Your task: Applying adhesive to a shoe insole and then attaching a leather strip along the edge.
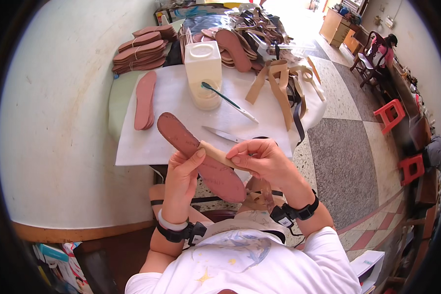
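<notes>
A reddish-brown shoe insole (224, 183) is held slantwise above my lap, in front of the table's near edge. My left hand (183, 171) grips its left side, the thumb on top beside a tan strap (213, 152). That strap lies across the insole's middle. At the strap's right end, my right hand (265, 160) pinches it between thumb and fingers. Just beyond the right hand, a pointed metal blade (222, 134) rests on the table, its other end partly hidden. A green-and-white brush (232, 104) leans on a whitish plastic container (201, 63).
On the white-covered table (176, 142), a few insoles (144, 100) lie at left. Bundled insoles (141, 54) are stacked behind them. Loose tan straps (278, 90) hang at the right edge. Red stools (391, 116) and a seated person (387, 51) are farther right.
</notes>
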The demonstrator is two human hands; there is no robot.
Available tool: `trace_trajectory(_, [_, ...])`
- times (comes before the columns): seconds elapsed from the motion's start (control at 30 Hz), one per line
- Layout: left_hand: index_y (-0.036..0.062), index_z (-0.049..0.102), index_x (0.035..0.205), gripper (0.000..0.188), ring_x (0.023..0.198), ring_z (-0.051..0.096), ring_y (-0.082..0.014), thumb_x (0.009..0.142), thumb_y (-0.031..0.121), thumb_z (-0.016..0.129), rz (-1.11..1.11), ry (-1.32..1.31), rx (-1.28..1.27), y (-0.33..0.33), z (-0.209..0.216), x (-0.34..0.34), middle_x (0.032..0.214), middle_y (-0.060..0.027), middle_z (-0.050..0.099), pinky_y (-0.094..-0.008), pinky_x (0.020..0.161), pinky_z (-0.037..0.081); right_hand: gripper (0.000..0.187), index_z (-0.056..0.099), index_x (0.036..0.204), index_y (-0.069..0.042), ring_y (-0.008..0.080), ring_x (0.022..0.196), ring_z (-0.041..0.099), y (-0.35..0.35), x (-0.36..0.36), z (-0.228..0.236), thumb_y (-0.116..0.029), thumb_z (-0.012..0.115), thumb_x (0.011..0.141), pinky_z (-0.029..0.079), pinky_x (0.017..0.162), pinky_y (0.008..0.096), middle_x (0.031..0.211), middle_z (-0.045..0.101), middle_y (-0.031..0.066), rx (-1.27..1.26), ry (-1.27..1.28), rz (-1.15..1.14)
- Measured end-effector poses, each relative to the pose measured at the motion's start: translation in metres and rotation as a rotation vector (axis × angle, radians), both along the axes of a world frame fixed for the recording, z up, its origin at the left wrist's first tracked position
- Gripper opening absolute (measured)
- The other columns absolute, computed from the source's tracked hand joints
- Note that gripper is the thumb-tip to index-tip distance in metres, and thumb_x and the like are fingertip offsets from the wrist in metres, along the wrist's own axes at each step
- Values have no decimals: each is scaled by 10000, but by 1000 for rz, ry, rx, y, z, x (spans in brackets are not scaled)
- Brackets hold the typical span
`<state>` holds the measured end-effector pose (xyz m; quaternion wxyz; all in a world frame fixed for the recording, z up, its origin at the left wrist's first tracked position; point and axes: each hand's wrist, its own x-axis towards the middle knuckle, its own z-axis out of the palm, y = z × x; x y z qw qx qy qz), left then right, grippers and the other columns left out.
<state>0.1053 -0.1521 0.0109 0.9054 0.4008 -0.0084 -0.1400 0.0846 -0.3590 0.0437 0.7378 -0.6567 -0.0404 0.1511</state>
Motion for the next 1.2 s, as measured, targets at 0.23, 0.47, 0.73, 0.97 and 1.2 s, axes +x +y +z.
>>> trace_trajectory(0.23, [59, 669, 954, 103, 866, 613, -109, 852, 68, 679, 91, -8, -3, 0, -8, 3, 925, -23, 686, -274, 833, 438, 180, 700, 1016, 5, -5, 482, 410, 2, -4, -1, -90, 677, 864, 295, 403, 166, 693, 627, -18, 86, 94, -22])
trace_trajectory(0.47, [64, 667, 943, 99, 870, 612, -113, 846, 73, 686, 134, 63, -41, -1, -8, 3, 923, -22, 684, -269, 834, 436, 184, 709, 1004, 10, -6, 484, 385, 1, -9, -5, -97, 690, 856, 267, 406, 176, 631, 588, -42, 17, 78, -42])
trace_trajectory(0.73, [37, 652, 981, 122, 931, 605, -122, 860, 55, 658, 172, 124, -21, -3, -6, -2, 981, -36, 674, -268, 861, 434, 185, 719, 940, 23, 18, 504, 411, 0, -13, -10, -133, 714, 841, 339, 450, 191, 633, 603, -41, -79, 71, -67])
trace_trajectory(0.97, [49, 616, 1052, 211, 981, 585, -156, 862, 126, 665, 250, 26, 61, -5, -6, -2, 1022, -45, 648, -321, 898, 423, 128, 731, 893, -27, 124, 649, 557, 8, -21, -34, -137, 704, 834, 445, 581, 251, 743, 606, 50, -274, -297, -170])
trace_trajectory(1.2, [21, 663, 980, 125, 888, 619, -119, 856, 27, 650, 245, -3, 38, -8, 1, 0, 959, -53, 684, -259, 830, 457, 106, 702, 900, -4, 165, 611, 576, 13, -30, -20, -84, 658, 846, 466, 542, 273, 766, 596, 70, -506, -580, -192])
